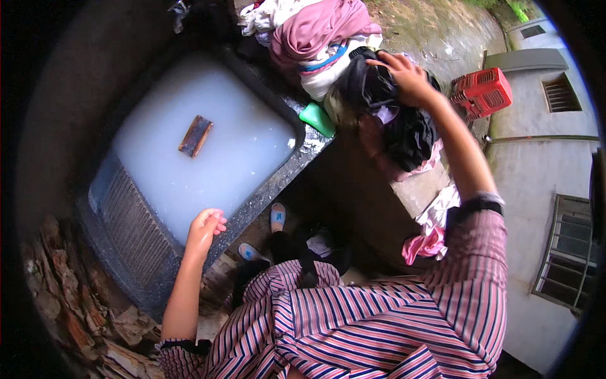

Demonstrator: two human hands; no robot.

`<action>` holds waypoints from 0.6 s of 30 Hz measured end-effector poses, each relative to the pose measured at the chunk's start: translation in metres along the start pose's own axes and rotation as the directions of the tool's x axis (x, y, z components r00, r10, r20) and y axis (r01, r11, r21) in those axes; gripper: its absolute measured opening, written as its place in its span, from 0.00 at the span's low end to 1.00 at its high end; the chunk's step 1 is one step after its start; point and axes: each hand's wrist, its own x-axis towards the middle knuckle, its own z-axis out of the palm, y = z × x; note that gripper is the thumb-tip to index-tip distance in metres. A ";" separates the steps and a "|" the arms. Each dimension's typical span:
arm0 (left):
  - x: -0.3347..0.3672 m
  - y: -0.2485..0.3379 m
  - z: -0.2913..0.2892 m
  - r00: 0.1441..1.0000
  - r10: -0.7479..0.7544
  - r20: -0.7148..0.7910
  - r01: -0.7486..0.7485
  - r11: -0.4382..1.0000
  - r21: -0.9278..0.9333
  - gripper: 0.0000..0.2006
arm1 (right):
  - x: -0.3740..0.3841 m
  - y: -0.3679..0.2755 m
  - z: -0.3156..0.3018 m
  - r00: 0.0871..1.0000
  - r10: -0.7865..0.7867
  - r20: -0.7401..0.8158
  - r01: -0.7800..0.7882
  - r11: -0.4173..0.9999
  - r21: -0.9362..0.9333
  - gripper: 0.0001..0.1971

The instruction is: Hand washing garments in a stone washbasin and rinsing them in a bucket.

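Observation:
My left hand (207,228) hangs over the near rim of a dark stone wash basin (268,192), its fingers curled in and nothing visible in them. Cloudy whitish water fills the basin. A brown wooden brush (196,136) floats there, apart from both hands. To the right, my right hand (409,81) lies with fingers stretched over a heap of black garments (372,85); the cloth partly hides what is under the fingers. A green bar of soap (317,120) rests on the basin's right corner, beside the heap. Ridges of a washboard (129,221) slope into the basin's left end.
Pink and white laundry (322,31) is piled behind the soap. Pink and white cloths (432,230) hang by the ledge near my right elbow. A red plastic crate (483,93) stands farther right. Split firewood (82,309) lies at lower left, and my slippered feet (276,215) are below the basin.

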 end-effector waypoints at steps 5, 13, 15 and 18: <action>-0.010 0.009 0.009 0.999 0.050 -0.015 -0.048 0.996 0.076 0.11 | 0.002 -0.009 0.003 1.000 0.000 0.003 0.000 0.998 -0.061 0.40; -0.038 -0.025 -0.008 0.964 0.265 0.000 -0.260 0.947 0.187 0.09 | -0.094 -0.065 -0.034 0.755 0.317 -0.574 0.001 0.875 0.484 0.30; -0.045 -0.024 0.004 0.960 0.279 0.035 -0.281 0.940 0.192 0.09 | -0.134 -0.101 -0.010 0.792 0.444 -0.419 -0.065 0.743 0.666 0.26; -0.054 -0.025 0.043 0.938 0.305 0.166 -0.329 0.933 0.145 0.08 | -0.204 -0.118 0.074 0.891 0.422 -0.165 -0.091 0.523 0.847 0.22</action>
